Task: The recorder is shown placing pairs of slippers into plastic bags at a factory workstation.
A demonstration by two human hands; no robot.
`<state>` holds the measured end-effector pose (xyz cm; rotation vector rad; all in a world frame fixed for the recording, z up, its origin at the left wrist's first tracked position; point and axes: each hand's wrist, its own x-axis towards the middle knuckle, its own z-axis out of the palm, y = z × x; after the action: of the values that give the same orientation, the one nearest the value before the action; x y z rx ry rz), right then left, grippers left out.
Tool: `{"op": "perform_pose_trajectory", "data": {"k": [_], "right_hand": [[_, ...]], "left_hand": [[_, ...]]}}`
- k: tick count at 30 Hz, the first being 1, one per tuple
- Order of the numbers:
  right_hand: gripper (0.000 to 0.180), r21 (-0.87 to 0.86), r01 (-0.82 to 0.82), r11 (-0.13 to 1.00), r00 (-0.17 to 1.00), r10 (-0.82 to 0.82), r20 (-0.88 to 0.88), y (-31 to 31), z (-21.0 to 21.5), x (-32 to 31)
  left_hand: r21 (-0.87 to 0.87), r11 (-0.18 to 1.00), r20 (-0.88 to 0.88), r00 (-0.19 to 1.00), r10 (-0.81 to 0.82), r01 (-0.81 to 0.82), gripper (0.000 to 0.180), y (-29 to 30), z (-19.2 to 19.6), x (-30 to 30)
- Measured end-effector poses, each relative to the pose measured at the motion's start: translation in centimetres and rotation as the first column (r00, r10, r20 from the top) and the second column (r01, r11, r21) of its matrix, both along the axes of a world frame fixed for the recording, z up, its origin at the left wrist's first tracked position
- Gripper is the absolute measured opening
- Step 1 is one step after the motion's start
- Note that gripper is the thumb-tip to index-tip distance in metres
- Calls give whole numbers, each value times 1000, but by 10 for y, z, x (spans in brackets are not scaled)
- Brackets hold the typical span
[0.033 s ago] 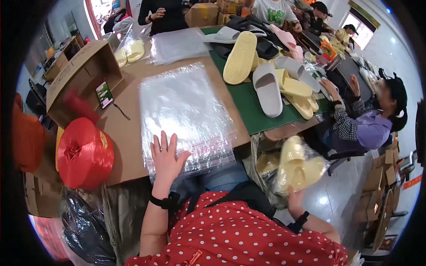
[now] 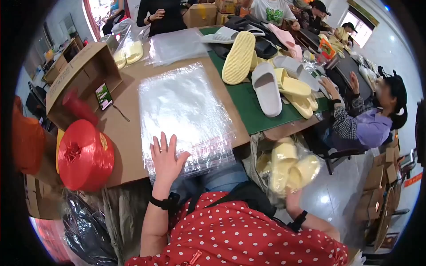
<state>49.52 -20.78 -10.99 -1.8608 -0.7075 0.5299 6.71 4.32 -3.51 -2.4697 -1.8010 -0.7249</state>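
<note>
1. Your left hand point(image 2: 165, 160) lies flat, fingers spread, on the near edge of the clear bag stack point(image 2: 184, 111) on the tabletop point(image 2: 126, 146).
2. Your right hand point(image 2: 293, 200) holds the bagged yellow slippers point(image 2: 288, 166) low right; grip hidden, cannot tell.
3. Bags look thin and slippery; pinch one corner.

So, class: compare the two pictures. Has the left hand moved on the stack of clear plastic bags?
No. The left hand lies flat on the near edge of the stack of clear plastic bags, just as far from the red twine spool.
</note>
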Motion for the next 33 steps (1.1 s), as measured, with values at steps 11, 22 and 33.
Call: {"op": "perform_pose_trajectory", "data": {"k": [11, 22, 33], "right_hand": [[55, -128, 483, 866, 861, -496, -107, 135, -128, 117], [50, -725, -74, 684, 865, 406, 296, 146, -234, 144], [35, -85, -466, 881, 872, 473, 122, 231, 150, 78]], "left_hand": [[-57, 998, -19, 1000, 4, -5, 72, 0, 5, 9], [-9, 995, 102, 990, -95, 96, 73, 11, 2, 29], [-3, 1000, 52, 999, 12, -12, 71, 0, 3, 5]]}}
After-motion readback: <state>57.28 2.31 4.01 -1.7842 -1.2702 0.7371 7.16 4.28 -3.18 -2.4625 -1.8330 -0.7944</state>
